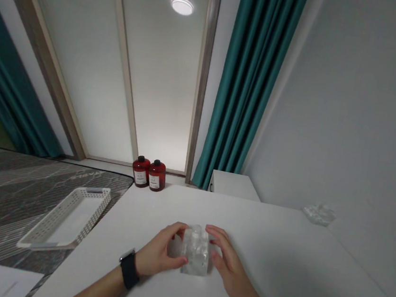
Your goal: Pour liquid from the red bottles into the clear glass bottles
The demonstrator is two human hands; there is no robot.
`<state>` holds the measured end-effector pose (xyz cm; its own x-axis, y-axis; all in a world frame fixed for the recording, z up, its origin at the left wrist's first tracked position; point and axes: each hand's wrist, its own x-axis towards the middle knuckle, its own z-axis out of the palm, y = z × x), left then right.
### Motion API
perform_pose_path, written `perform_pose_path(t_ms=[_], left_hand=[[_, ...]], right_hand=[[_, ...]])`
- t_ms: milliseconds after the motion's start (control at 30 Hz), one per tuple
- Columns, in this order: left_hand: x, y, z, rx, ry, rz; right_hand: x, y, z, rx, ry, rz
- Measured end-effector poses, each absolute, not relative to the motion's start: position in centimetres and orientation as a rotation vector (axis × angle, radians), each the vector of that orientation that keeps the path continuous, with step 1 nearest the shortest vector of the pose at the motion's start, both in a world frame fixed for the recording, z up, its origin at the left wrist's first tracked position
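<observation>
A clear, glossy block-shaped thing (195, 252), like a transparent container or a plastic-wrapped item, stands on the white table between my hands. What it is exactly I cannot make out. My left hand (160, 251), with a black watch on the wrist, grips its left side, thumb at the lower front and fingers at the upper back. On the other side, my right hand (228, 265) is held with fingers curved and apart, close to its right edge. Nothing shows inside the right hand's curve, and the fingertips are at most touching the block's edge.
Two dark red bottles (156, 176) with black caps stand at the white table's (258, 250) back left corner. Left of the table lies a white perforated basket (96, 212), with open papers (0, 282) below it. Crumpled clear plastic (318, 213) rests at the back right by the wall.
</observation>
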<state>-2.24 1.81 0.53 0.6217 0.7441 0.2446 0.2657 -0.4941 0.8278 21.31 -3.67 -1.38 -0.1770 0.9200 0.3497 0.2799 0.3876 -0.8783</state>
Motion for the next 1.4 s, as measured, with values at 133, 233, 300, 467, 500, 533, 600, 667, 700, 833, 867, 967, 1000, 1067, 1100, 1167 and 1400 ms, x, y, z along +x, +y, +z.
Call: perform_pose_path(t_ms=[133,233,300,467,500,533,600,667,700,833,867,967,1000,1067,1100,1167,1400], left_hand=[[-2.3,1.9,0.2,2.115,0.775,0.693],[-2.3,1.9,-0.2,2.14,0.74,0.646],[-2.3,1.9,-0.3,2.14,0.718,0.639],[-2.2,1.8,-0.2,2.138,0.705,0.631],[-2.1,1.8,-0.1,2.14,0.706,0.63],[-2.1,1.8,0.0,2.143,0.705,0.629],[-1.9,1.7,0.1,2.153,0.699,0.622],[-1.8,1.6,0.1,2.165,0.707,0.616],[-1.8,1.6,0.2,2.173,0.719,0.612],[-1.7,1.5,0.2,2.195,0.765,0.593],[-1.7,1.5,0.2,2.191,0.778,0.592],[-1.6,1.6,0.0,2.166,0.822,0.61],[-1.6,1.7,-0.1,2.16,0.831,0.621],[-1.3,1.9,-0.1,2.152,0.833,0.637],[-1.1,2.1,0.0,2.149,0.833,0.64],[-0.7,2.5,0.2,2.143,0.83,0.624],[1.6,4.6,1.5,2.188,0.767,0.528]], right_hand=[[20.9,-3.0,-1.2,-1.013,-1.684,0.81],[20.6,-2.8,-1.1,-0.952,-1.724,0.815],[20.5,-2.8,-1.2,-0.909,-1.722,0.854],[20.6,-2.8,-1.2,-0.933,-1.695,0.905],[20.6,-2.9,-1.2,-0.944,-1.686,0.907],[20.5,-2.9,-1.2,-0.954,-1.675,0.909],[20.2,-3.1,-1.2,-0.978,-1.648,0.912],[20.0,-3.3,-1.2,-1.008,-1.629,0.911],[20.0,-3.4,-1.3,-1.02,-1.63,0.907],[20.5,-3.7,-1.2,-1.043,-1.69,0.885],[20.7,-3.8,-1.2,-1.049,-1.704,0.884],[21.6,-4.1,-0.8,-1.119,-1.717,0.891],[21.9,-4.2,-0.6,-1.155,-1.723,0.898],[22.4,-4.3,-0.5,-1.227,-1.744,0.91],[22.7,-4.4,-0.6,-1.256,-1.75,0.912],[23.1,-4.3,-0.9,-1.29,-1.745,0.906],[25.6,-2.6,-1.8,-1.327,-1.707,0.949]])
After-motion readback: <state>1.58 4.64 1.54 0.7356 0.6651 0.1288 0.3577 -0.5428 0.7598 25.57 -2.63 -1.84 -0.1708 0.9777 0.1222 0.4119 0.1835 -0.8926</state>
